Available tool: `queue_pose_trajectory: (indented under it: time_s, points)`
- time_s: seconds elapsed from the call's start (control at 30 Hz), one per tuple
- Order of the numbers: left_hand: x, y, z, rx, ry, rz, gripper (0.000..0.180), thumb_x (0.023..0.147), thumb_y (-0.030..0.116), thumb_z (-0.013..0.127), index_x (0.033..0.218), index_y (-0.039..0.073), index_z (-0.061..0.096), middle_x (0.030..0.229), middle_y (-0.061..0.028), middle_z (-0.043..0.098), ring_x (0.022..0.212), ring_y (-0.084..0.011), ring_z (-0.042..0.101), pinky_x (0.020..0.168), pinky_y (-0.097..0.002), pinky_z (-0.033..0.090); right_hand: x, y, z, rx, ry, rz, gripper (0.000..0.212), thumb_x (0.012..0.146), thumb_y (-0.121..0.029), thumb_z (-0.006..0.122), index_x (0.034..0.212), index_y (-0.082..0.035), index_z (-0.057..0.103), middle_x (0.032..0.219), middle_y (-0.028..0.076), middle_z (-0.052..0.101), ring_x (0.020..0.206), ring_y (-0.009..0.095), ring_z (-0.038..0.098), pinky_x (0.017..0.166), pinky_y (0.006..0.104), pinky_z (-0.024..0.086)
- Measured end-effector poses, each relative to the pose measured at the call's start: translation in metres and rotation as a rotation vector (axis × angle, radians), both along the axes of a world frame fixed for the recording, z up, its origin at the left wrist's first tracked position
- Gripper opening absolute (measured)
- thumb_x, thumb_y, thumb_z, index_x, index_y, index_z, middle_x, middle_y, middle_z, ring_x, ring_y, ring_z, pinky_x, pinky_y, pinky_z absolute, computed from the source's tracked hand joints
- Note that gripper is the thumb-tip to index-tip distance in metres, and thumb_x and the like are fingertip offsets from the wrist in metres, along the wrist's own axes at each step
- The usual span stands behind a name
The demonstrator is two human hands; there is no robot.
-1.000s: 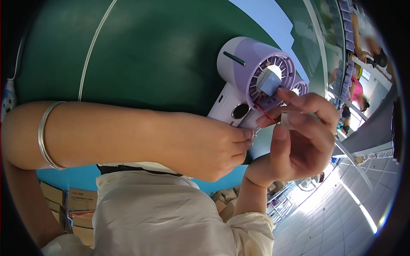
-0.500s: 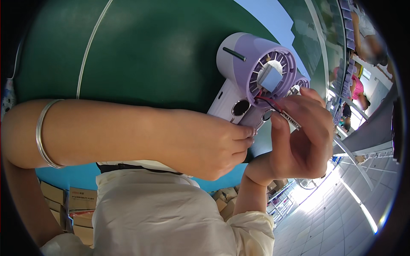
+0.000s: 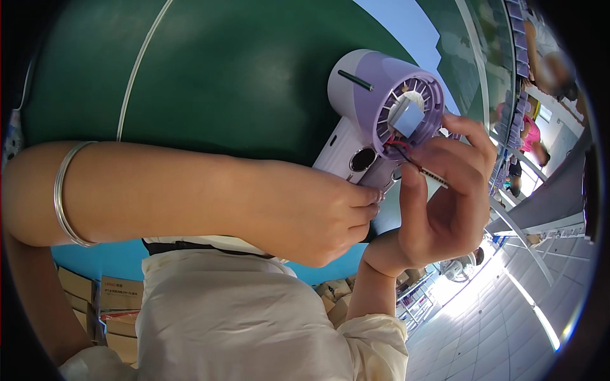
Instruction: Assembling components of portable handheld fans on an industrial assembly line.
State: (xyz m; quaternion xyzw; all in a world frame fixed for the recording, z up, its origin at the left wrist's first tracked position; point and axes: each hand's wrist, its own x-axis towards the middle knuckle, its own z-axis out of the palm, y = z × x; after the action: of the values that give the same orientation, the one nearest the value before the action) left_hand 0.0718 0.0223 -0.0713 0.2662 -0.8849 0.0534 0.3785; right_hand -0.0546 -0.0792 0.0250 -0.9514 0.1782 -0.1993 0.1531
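Observation:
A lilac and white handheld fan [image 3: 363,82] with its round head open lies tilted over the green table. Inside the head are a ring of fins and a light blue square pad [image 3: 408,120]. My left hand [image 3: 333,222] is closed around the lower handle, whose end it hides. Red and black wires [image 3: 400,149] run from the head to a small thin circuit board [image 3: 434,177]. Thumb and forefinger of my right hand [image 3: 445,209] pinch that board just outside the rim. Behind the handle shows part of a second, similar fan [image 3: 389,171].
The green tabletop [image 3: 222,76] carries a pale line [image 3: 141,57]. Cardboard boxes [image 3: 121,295] stand below the table's edge at lower left. Further purple parts [image 3: 518,47] line the far right, where other people [image 3: 532,133] are.
The fan has shifted slightly to the right. My right hand has tilted the circuit board so it shows more edge-on, and its upper fingers have moved up against the head's rim.

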Motion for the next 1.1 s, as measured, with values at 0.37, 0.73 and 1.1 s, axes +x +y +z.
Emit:
queue_pose_trajectory:
  time_s: [0.37,0.73,1.1]
  points:
    - [0.000,-0.002,0.000,0.001,0.013,-0.044,0.022,0.077,0.020,0.062,0.085,0.003,0.073,0.095,-0.0084,0.072,0.098,-0.0237,0.065,0.103,-0.0379,0.045,-0.003,0.004,-0.003,0.060,-0.069,-0.031,0.023,0.065,0.010,0.070,0.082,0.000,0.059,0.082,0.017,0.070,0.105,0.039,0.062,0.107,0.0596,0.035]
    - [0.005,-0.003,0.005,0.038,-0.044,-0.059,0.025,0.078,0.023,0.058,0.083,0.002,0.071,0.101,-0.0101,0.070,0.101,-0.0235,0.065,0.098,-0.0350,0.050,-0.001,0.003,-0.007,0.051,-0.079,-0.012,0.026,0.062,0.010,0.072,0.080,-0.004,0.060,0.079,0.013,0.072,0.104,0.036,0.065,0.109,0.0608,0.032]
    - [0.006,-0.004,0.008,0.022,-0.064,-0.056,0.024,0.079,0.024,0.058,0.083,0.004,0.071,0.098,-0.0086,0.070,0.096,-0.0227,0.065,0.092,-0.0346,0.052,0.003,0.004,-0.005,0.018,-0.037,-0.013,0.025,0.058,0.008,0.077,0.078,-0.001,0.065,0.075,0.011,0.071,0.103,0.036,0.065,0.105,0.0566,0.039]
